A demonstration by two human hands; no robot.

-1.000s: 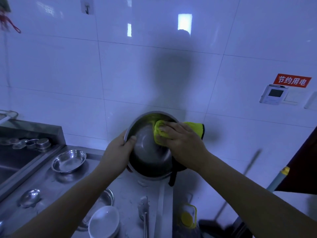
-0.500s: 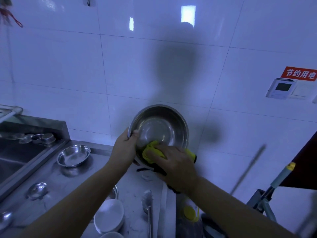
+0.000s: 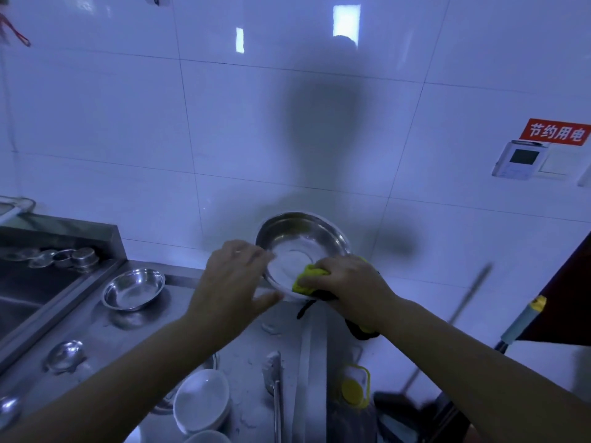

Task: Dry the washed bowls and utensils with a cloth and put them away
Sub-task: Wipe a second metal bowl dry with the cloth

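Steel bowl [image 3: 303, 247] held tilted above counter [image 3: 198, 318] edge, near tiled wall. Left hand [image 3: 233, 282] spread wide along bowl's left rim. Right hand [image 3: 348, 282] closed on yellow cloth [image 3: 308, 278], pressed against bowl's inner lower wall.

A white tiled wall [image 3: 128, 139] fills most of the picture, with a big dark shadow [image 3: 323, 129] in the middle of it. At the upper right of the frame, a red sign [image 3: 555, 133] with white writing sits just above a small white box with a dark screen [image 3: 519, 159]. A white switch [image 3: 563, 162] is right beside that box. At the lower right, a long pole [image 3: 460, 314] leans on the wall. A yellow-capped bottle [image 3: 351, 390] stands near the bottom, just right of the surface [image 3: 153, 327]. A red string [image 3: 14, 30] hangs at the upper left.
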